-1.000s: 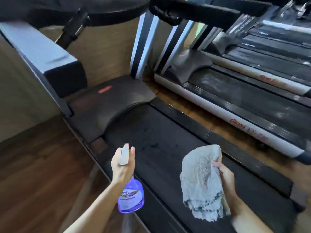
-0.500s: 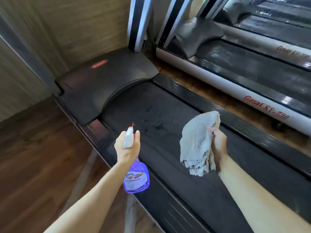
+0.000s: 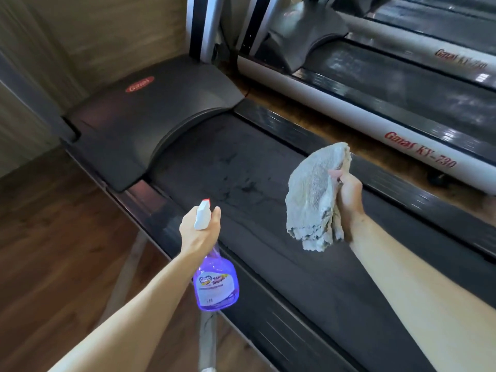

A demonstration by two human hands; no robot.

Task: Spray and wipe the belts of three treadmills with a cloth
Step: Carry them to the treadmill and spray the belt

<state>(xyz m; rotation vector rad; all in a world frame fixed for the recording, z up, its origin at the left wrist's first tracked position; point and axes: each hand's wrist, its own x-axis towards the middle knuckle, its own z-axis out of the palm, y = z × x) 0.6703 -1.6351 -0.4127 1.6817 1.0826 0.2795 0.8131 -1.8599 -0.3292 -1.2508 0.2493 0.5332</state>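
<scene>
belt point(image 3: 268, 210) dusty | spray bottle point(image 3: 214, 285) "ganso", left hand point(image 3: 200, 234) | cloth point(image 3: 312, 197), right hand point(image 3: 349, 200)

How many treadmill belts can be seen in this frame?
3: the nearest belt under both hands, the second belt to its right beyond the wooden floor strip, and a third belt at the top right corner. More may lie outside the frame.

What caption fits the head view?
Left hand aims spray bottle at treadmill belt; right hand holds cloth.

Materials and finishes around a dark treadmill belt point(image 3: 281, 216).
The belt looks matt, smudged rubber; above it hang a rough grey terry cloth point(image 3: 312, 194) and a glossy translucent purple plastic spray bottle point(image 3: 216, 285); left, polished wood floor point(image 3: 61, 237).
</scene>
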